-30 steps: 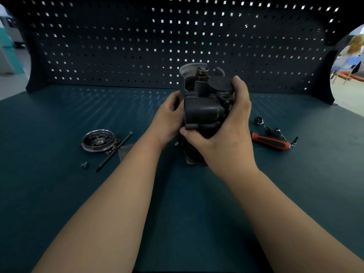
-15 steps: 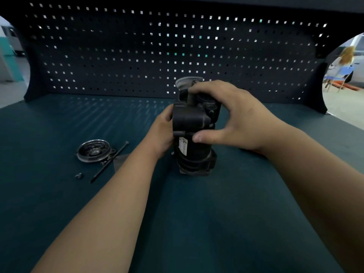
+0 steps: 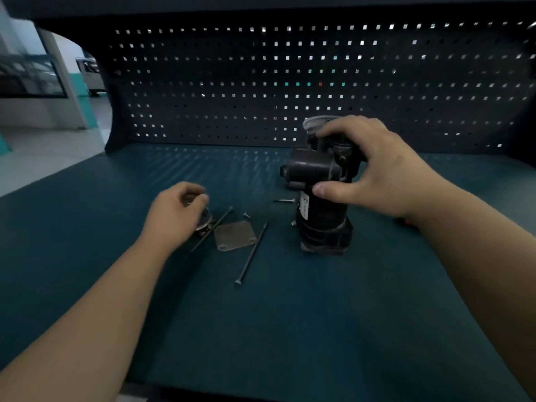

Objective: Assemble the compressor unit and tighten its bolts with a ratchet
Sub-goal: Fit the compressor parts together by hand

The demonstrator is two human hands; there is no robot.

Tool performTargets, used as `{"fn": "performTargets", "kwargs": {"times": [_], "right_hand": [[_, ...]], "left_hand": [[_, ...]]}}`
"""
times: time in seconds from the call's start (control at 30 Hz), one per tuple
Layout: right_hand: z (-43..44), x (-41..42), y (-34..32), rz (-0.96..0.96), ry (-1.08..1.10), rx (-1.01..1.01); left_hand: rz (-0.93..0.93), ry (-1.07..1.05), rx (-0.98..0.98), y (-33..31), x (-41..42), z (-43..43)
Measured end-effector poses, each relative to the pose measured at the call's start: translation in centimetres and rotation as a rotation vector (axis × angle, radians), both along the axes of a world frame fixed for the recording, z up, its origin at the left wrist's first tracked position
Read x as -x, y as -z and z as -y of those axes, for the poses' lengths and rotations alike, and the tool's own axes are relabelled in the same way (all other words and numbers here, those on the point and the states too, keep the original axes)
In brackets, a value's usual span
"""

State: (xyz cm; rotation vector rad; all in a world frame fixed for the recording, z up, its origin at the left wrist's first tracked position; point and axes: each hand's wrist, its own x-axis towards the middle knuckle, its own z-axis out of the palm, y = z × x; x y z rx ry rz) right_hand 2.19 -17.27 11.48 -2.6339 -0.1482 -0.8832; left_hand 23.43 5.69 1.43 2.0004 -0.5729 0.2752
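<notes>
The compressor unit [image 3: 322, 204] stands upright on the table [image 3: 290, 329], right of centre and in front of the pegboard [image 3: 261, 82], and it is now steadied by one hand alone. The right hand [image 3: 377, 169] is clamped over its head, with fingers curled across the top fittings and the thumb pressed against the front of the housing, so that grip is closed on the unit. The left hand [image 3: 174, 219], held against the unit's left side half a second ago, has been taken off and carried out to the loose parts on the left. Its fingers are curled down over the round metal plate [image 3: 206, 219]. Whether that grip has closed on the plate or only hovers over it cannot be told, since the hand is blurred and most of the plate is hidden under it. Now brought into view are the square cover plate [image 3: 235, 236], a long bolt [image 3: 251, 252] laid just beside it, a second long bolt [image 3: 216, 226] against the round plate, and a small screw [image 3: 246, 215] (a further one lies near the unit's left side). It is judged that the body has been positioned and the next part is being fetched. Bolting and ratchet work are not yet begun, and only an orange sliver of a tool handle [image 3: 406, 221] is seen past the right wrist.
</notes>
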Motion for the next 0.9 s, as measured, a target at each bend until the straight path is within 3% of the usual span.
{"fn": "performTargets", "kwargs": {"times": [0.2, 0.27, 0.4, 0.53, 0.9], "right_hand": [[0.6, -0.1, -0.1, 0.02, 0.032, -0.071], [0.6, -0.1, -0.1, 0.021, 0.029, -0.067], [0.6, -0.1, 0.0, 0.029, 0.034, -0.083], [0.5, -0.2, -0.1, 0.028, 0.042, -0.087], [1.3, -0.5, 0.0, 0.022, 0.049, -0.158]], "left_hand": [[-0.077, -0.174, -0.512, 1.6, -0.9, -5.3], [-0.05, -0.164, -0.561, 2.0, -0.5, -4.7], [0.238, -0.14, -0.53, 1.6, -0.1, -1.7], [0.107, -0.163, -0.782, 1.3, -2.1, -1.2], [0.063, -0.194, -0.35, 2.5, -3.6, -2.6]]}}
